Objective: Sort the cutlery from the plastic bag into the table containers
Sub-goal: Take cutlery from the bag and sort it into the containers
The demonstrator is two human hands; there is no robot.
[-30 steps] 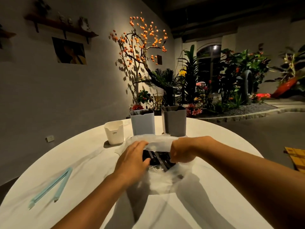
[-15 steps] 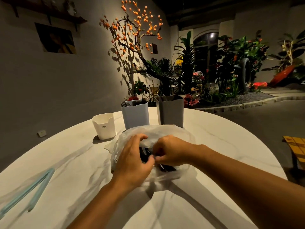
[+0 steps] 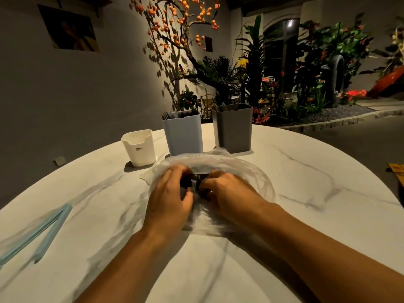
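Here, on the round table, the plastic bag lies just in front of the three containers, and both hands, left hand and right hand, curl into its mouth around dark cutlery, best drawn out one piece at a time.
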